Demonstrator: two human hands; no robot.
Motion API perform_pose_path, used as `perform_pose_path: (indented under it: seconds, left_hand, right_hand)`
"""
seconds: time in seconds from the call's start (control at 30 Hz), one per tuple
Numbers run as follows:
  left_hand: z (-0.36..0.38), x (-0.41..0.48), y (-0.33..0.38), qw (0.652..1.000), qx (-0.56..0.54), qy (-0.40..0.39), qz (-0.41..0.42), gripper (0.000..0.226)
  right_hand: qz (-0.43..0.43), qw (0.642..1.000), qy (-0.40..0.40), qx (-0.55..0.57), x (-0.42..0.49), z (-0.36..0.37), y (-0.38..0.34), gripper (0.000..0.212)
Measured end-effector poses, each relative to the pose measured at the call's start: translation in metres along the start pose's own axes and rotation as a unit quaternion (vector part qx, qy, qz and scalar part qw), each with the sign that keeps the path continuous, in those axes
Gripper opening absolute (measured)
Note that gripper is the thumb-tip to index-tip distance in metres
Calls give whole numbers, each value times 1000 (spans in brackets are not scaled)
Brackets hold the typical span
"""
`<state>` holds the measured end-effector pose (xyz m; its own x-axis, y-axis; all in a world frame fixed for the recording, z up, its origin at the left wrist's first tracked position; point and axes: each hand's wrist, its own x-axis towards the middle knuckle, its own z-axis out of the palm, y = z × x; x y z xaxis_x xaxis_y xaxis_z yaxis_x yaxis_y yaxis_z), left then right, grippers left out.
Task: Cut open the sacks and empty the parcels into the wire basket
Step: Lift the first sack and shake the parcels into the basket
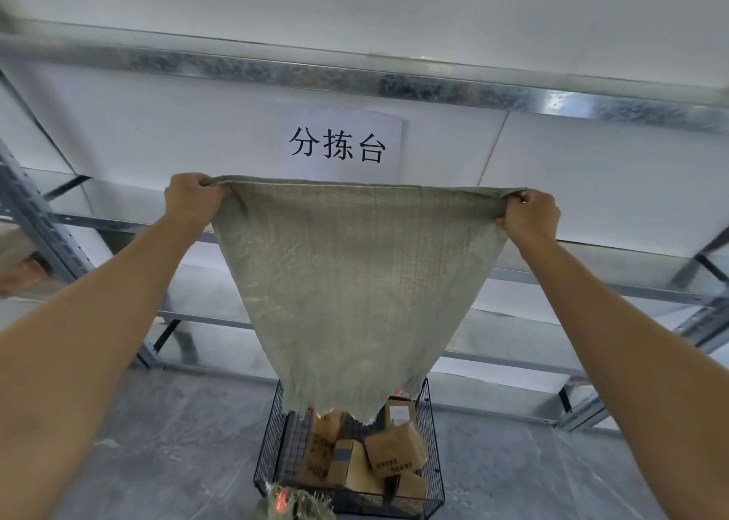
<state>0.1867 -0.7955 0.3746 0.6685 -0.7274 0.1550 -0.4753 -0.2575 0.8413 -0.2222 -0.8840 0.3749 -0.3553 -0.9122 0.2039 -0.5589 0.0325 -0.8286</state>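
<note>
Galvanised steel shelving rack (pixel 355 79) fills the background: spangled, shiny beams, grey perforated uprights w/ diagonal braces, white panels behind. Below it is a grey mottled floor (pixel 157 440), matte, w/ pale streaks.

You're holding the woven sack (pixel 355 282) high and upside down, stretched wide btwn both hands. It's grey-green coarse weave, crinkled, limp and flat, hanging as an inverted triangle. Its ragged, frayed cut end dangles at the top of the wire basket (pixel 272 440), directly under the sack on the floor. The basket is a black, square-mesh rectangular box.

A white paper sign (pixel 339 144) w/ black characters is stuck on the panel just above the sack's top edge.

Brown cardboard parcels (pixel 394 450) lie jumbled in the basket, tilted against each other, some w/ dark print.

Your left hand (pixel 193 198) grips the sack's left corner, fingers curled tight over bunched fabric. Your right hand (pixel 530 213) grips the right corner the same way, fingers and thumb pinching the hem.

A frayed green woven scrap (pixel 296 505) w/ a red bit lies at the basket's near edge.
</note>
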Motion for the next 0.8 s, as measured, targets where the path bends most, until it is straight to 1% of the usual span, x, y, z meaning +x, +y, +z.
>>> perform_pose_path:
  seconds: [0.17, 0.27, 0.37, 0.43, 0.5, 0.6, 0.67, 0.7, 0.8]
  left_hand:
    - [13, -1, -3, 999, 15, 4, -44, 11]
    - [26, 2, -4, 996, -20, 5, -86, 8]
    - [41, -10, 3, 994, -52, -13, -94, 12]
    - [50, -24, 14, 992, -72, -40, -93, 12]
    - [58, -37, 27, 988, -97, -74, -90, 8]
    - [65, -52, 47, 978, -132, -134, -90, 16]
    - [71, -63, 60, 967, -156, -178, -100, 19]
    - [73, -69, 67, 960, -166, -198, -104, 16]
    - [77, -86, 87, 943, -196, -246, -111, 11]
  right_hand:
    - [40, 999, 3, 10, 2, 20, 3, 27]
    - [53, 999, 11, 7, -3, 32, 2, 26]
    - [38, 999, -18, -15, -18, 45, -3, 19]
    - [21, 998, -45, -36, -29, 53, -9, 23]
    - [-6, 997, -67, -43, -40, 60, -18, 33]
    - [-59, 993, -107, -4, -56, 67, -38, 43]
    - [-93, 985, -138, 35, -68, 68, -54, 44]
    - [-106, 982, -149, 52, -73, 69, -61, 42]
    - [-143, 973, -160, 84, -87, 72, -78, 37]
